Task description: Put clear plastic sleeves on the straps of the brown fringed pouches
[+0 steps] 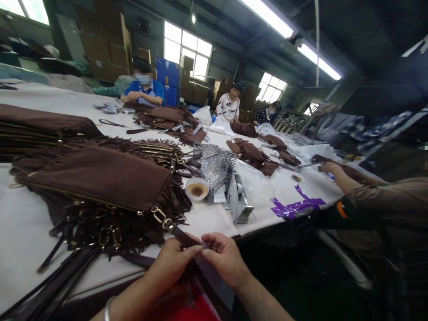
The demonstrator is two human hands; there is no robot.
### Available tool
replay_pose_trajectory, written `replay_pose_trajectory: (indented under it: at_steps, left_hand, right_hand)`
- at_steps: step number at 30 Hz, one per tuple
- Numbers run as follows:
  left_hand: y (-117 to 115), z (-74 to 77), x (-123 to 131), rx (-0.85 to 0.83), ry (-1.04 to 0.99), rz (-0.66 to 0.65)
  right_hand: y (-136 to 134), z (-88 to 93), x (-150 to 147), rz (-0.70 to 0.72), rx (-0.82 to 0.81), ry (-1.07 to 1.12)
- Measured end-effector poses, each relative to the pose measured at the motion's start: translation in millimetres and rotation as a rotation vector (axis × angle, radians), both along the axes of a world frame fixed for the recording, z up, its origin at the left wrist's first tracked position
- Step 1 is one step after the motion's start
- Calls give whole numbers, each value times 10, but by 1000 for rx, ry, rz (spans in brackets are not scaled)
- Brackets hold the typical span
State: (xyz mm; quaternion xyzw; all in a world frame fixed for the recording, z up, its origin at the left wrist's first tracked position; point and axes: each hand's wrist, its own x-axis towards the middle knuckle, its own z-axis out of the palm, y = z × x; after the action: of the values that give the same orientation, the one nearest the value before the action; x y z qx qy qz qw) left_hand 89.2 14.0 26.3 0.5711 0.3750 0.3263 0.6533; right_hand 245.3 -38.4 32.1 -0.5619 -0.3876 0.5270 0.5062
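Note:
Near the table's front edge, my left hand (175, 257) pinches a dark brown strap (183, 235), which runs to a gold ring and clasp (159, 216) on a brown fringed bag (96, 174). That bag lies on top of a pile at the left. My right hand (226, 258) is closed at the fingertips, almost touching the left fingertips. A small pale piece shows between its thumb and fingers, too small to name. More straps (63, 276) hang from the pile toward the lower left.
A bowl with brown contents (197, 190) and a grey tape dispenser (238, 200) stand beyond my hands. Purple plastic (297, 205) lies at the table edge. More brown bags (252, 156) lie farther back. A person's arm (344, 178) reaches in from the right; several people work behind the table.

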Motion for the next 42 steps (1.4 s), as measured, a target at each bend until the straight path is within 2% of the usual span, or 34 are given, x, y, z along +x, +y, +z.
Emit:
replay_pose_trajectory:
  at_steps: [2,4,8,10,12,14,17,19,24,28,34,38,42]
  left_hand:
    - [11,35,-25,-52,9,10]
    - [43,91,-94,-207,-54,96]
    - [190,206,-311,-589,-407,327]
    - [281,227,-392,-641,-468,461]
    - [355,216,-424,-616,-447,577]
    - [399,192,-415,-577,-424,621]
    - [414,174,-387,-533,-445,585]
    - [411,177,-391,-510,-465,529]
    - [411,176,-461,-497,-450,427]
    - [371,188,-530,-487,-440,463]
    - [200,247,-745,-471,-555,502]
    - [164,177,-852,-439,-548,545]
    - [165,81,-842,-483,-442,536]
  right_hand:
    - [47,9,-55,-15,6,34]
    - [76,34,-75,-12,-6,81]
    - [77,106,-24,9,-46,86]
    - [76,128,-8,37,-76,75]
    - [96,129,-25,64,-109,46]
    - [148,112,-73,63,-138,-23]
    - [289,85,-187,40,-138,-177]
    - [419,94,-289,39,-82,-279]
    - [795,258,-630,82,103,-375]
    - [971,376,-849,86,90,-388]
    - [983,310,-932,115,62,-373]
    - [1067,366,-1023,130,128,-484]
    - [1206,445,-1163,131,195,-606]
